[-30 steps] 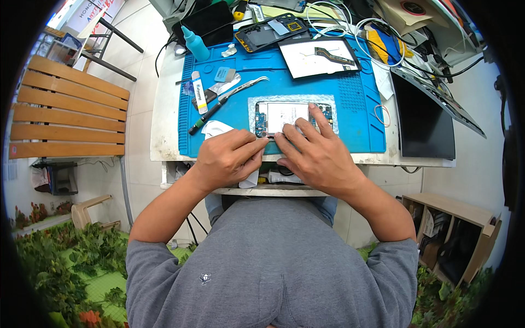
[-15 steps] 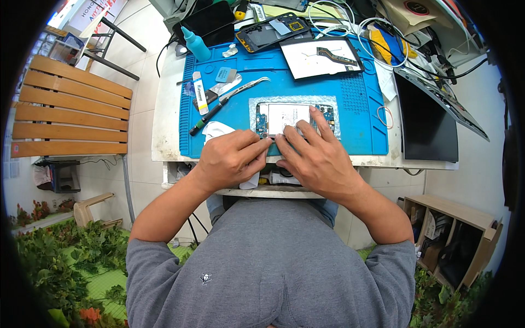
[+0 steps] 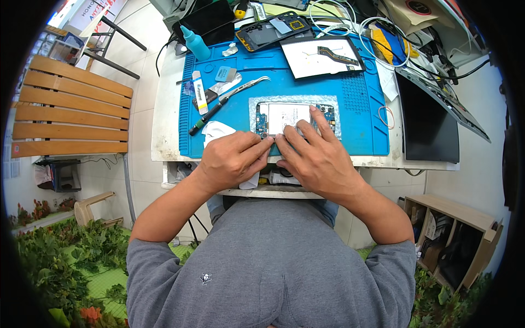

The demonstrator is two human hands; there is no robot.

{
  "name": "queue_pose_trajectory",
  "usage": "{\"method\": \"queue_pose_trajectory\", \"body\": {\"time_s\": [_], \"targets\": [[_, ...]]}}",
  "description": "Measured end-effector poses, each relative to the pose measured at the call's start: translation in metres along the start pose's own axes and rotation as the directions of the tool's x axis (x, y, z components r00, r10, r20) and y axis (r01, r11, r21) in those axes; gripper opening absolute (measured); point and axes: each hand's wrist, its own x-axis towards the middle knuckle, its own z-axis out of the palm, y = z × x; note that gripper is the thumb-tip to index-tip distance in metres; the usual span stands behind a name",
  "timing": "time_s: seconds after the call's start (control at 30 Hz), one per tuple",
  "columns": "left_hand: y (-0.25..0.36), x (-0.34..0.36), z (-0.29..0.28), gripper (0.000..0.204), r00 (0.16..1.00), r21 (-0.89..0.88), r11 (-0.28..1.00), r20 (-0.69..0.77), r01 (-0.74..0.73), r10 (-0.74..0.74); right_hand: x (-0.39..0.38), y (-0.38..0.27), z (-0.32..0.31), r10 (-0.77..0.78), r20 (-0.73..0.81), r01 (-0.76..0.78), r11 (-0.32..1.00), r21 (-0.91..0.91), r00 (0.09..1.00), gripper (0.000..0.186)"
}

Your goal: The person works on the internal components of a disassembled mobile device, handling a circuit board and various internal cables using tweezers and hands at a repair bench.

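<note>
An opened smartphone (image 3: pixel 283 116) lies on a clear bubble-wrap sheet (image 3: pixel 253 112) on the blue work mat (image 3: pixel 306 147). Its white battery and blue circuit boards show. My left hand (image 3: pixel 232 156) is closed in a pinch at the phone's near left edge; what the fingertips hold, if anything, is hidden. Across the near and right parts of the phone rests my right hand (image 3: pixel 320 156), fingers spread. One of its fingers reaches the far edge by the battery, while others touch near the battery's lower side. The phone's near edge is partly covered by both hands.
Left of the phone lie tweezers (image 3: pixel 249 87), a dark-and-green screwdriver (image 3: pixel 205 120) and a white-yellow tube (image 3: pixel 200 93). A blue bottle (image 3: pixel 196 45) stands farther back. Beyond are a phone frame (image 3: pixel 270 33), a white-faced panel (image 3: pixel 306 57) and tangled cables (image 3: pixel 377 33).
My left hand has shifted very slightly to the right along the phone's near edge. The right hand and the phone look almost unchanged.
</note>
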Motion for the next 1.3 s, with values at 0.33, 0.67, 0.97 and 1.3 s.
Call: {"method": "queue_pose_trajectory", "body": {"time_s": [0.33, 0.67, 0.97, 1.3], "targets": [[0.003, 0.003, 0.001, 0.023, 0.98, -0.158, 0.968, 0.013, 0.197, -0.198, 0.0, 0.0, -0.002, 0.017, 0.0, -0.017, 0.999, 0.036, 1.0, 0.051], [-0.004, 0.004, -0.002, 0.025, 0.982, -0.205, 0.961, 0.057, 0.186, -0.178, -0.006, 0.004, 0.003, 0.03, -0.049, -0.026, 0.996, 0.085, 0.998, 0.055], [-0.015, 0.019, -0.019, 0.022, 0.886, -0.354, 0.815, 0.238, 0.46, -0.397, -0.004, 0.001, 0.004, 0.032, -0.019, -0.03, 0.997, 0.075, 0.999, 0.058], [-0.026, 0.037, -0.017, 0.008, 0.968, -0.253, 0.944, 0.188, 0.213, -0.168, -0.006, -0.002, 0.011, 0.05, -0.048, -0.047, 0.997, 0.067, 0.998, 0.058]]}}
